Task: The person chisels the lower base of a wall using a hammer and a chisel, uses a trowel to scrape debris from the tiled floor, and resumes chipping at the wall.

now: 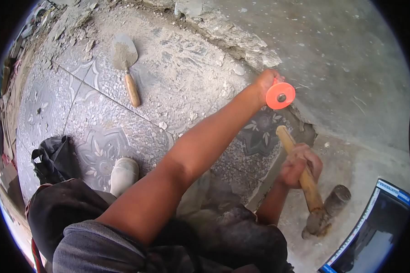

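My left hand (268,82) reaches out across the floor, wrapped around a chisel with a round orange hand guard (273,99). The chisel's metal striking end shows in the middle of the guard; its tip is hidden. It is held at the broken edge of the concrete (255,50). Nearer my body, my right hand (300,167) grips the wooden handle of a hammer (312,196). The hammer's heavy, worn metal head is low on the right, apart from the chisel.
A trowel (131,88) with a wooden handle lies on dusty patterned tiles (100,148). Loose rubble (84,34) is spread at the upper left. A black bag (57,159) sits near my light shoe (124,175). At the lower right is a dark panel with a blue-and-white border (373,232).
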Motion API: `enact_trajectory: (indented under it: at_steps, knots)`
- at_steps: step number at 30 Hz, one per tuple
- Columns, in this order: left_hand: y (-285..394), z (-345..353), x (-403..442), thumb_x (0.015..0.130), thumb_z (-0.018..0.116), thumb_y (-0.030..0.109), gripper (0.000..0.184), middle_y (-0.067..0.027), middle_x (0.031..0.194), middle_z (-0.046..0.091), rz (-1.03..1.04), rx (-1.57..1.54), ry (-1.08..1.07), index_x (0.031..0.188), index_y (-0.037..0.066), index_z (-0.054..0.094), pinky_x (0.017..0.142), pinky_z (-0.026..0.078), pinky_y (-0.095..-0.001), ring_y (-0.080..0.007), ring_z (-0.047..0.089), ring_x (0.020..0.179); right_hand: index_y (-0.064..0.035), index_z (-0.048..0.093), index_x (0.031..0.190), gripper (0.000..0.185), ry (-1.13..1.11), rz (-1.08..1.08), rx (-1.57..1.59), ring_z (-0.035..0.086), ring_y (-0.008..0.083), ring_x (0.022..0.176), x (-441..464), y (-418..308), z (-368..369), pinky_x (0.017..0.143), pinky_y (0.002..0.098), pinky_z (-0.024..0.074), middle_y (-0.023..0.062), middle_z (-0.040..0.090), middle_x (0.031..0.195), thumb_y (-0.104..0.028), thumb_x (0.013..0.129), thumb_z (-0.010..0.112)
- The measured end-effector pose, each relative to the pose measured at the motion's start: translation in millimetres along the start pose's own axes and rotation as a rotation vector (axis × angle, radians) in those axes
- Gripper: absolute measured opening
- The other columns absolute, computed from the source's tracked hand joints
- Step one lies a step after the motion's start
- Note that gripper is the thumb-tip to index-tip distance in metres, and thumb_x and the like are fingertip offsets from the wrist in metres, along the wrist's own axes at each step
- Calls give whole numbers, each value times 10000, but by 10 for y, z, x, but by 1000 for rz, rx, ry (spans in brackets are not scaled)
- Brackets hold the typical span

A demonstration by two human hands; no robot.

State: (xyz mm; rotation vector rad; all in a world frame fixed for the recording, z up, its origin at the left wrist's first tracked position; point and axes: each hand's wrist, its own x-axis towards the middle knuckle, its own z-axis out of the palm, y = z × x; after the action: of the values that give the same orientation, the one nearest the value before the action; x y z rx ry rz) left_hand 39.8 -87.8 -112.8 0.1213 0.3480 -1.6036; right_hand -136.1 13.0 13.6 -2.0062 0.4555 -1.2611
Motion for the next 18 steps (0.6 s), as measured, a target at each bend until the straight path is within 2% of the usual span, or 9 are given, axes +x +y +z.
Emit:
enact_trajectory:
  at_steps: [1,4,6,8,11,13,14,16,18]
  knots:
    - [-17,23,24,754,465,50,117,-5,589,429,-7,-11,-10,871,44,464,470,421,-304,-147,416,455,23,564,787,107,-112,16,-227,480,105,492,-156,289,-29,500,240,397,43,522,620,42,751,465]
    - [-72,119,-67,752,460,36,114,1,582,419,46,38,-3,866,41,459,467,420,-297,-136,417,453,6,562,679,108,-230,631,-527,504,106,553,-302,431,8,551,278,430,12,546,617,36,781,546]
    - [-109,156,-188,752,458,31,101,1,578,418,46,69,29,853,44,465,464,418,-293,-132,416,448,17,587,771,39,-123,637,-403,517,107,578,-163,104,-133,584,273,447,41,553,623,45,775,561]
    - [-50,205,-115,752,457,42,80,-7,581,423,52,69,3,830,50,473,469,426,-307,-140,425,456,20,578,868,96,-30,371,-115,521,124,583,26,-198,-272,597,280,457,67,545,616,35,774,568]
    - [-26,8,65,750,460,74,48,-31,600,439,38,24,0,791,60,481,494,451,-356,-174,456,494,20,560,949,168,-7,-43,278,524,142,576,254,-334,-269,595,293,466,84,539,607,20,781,567]
    - [-35,40,71,747,463,89,43,-46,617,452,30,20,26,776,63,481,518,466,-388,-199,476,528,7,580,851,104,159,-72,236,481,108,510,-32,155,53,535,300,438,61,510,597,-63,790,533]
    - [-26,121,53,744,465,84,48,-49,629,456,27,15,13,784,62,479,530,471,-392,-202,480,536,9,582,850,106,-52,289,-150,479,108,500,-249,452,6,526,286,433,58,508,596,-67,787,543]
    - [-97,188,-3,737,469,74,66,-55,651,466,3,8,-3,801,59,474,553,482,-400,-209,488,554,15,593,828,86,-155,726,-451,480,106,491,-315,498,-103,504,271,417,52,513,595,-52,783,564]
    - [25,109,-58,730,469,69,76,-60,673,474,22,42,30,806,60,469,565,487,-403,-212,492,564,23,610,786,46,23,883,-212,485,101,491,-302,372,-172,478,267,394,46,524,595,-16,781,587]
